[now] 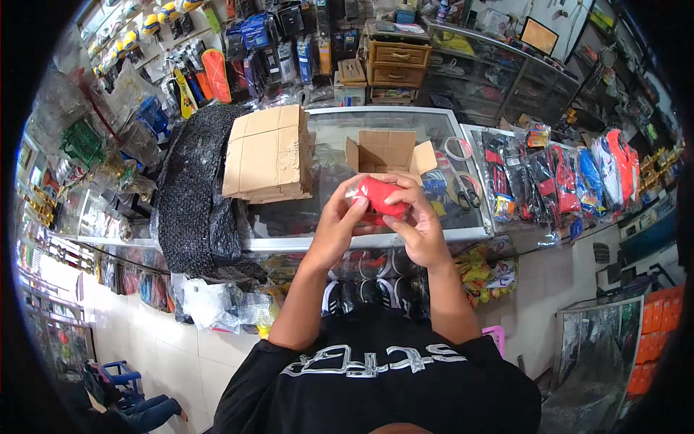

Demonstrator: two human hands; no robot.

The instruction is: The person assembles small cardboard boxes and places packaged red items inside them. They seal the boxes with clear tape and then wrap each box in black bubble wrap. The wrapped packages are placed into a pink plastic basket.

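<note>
Between both hands I hold a red folded fabric bundle (381, 197) with a small white mark, partly in clear plastic; its exact kind cannot be made out. My left hand (338, 223) grips its left side, thumb across the front. My right hand (421, 226) closes on the right side, its fingers over the top and the thumb below. Just beyond the hands an open cardboard box (388, 150) stands on the glass counter (289, 225) with its flaps up. What lies inside the box is hidden.
A stack of flattened cardboard boxes (266, 155) and black bubble wrap (191, 188) lie to the left. Scissors (468, 194) and a tape roll (458, 148) are right of the box. Packaged sports goods (557, 181) cover the right counter. A person's legs (148, 414) show at lower left.
</note>
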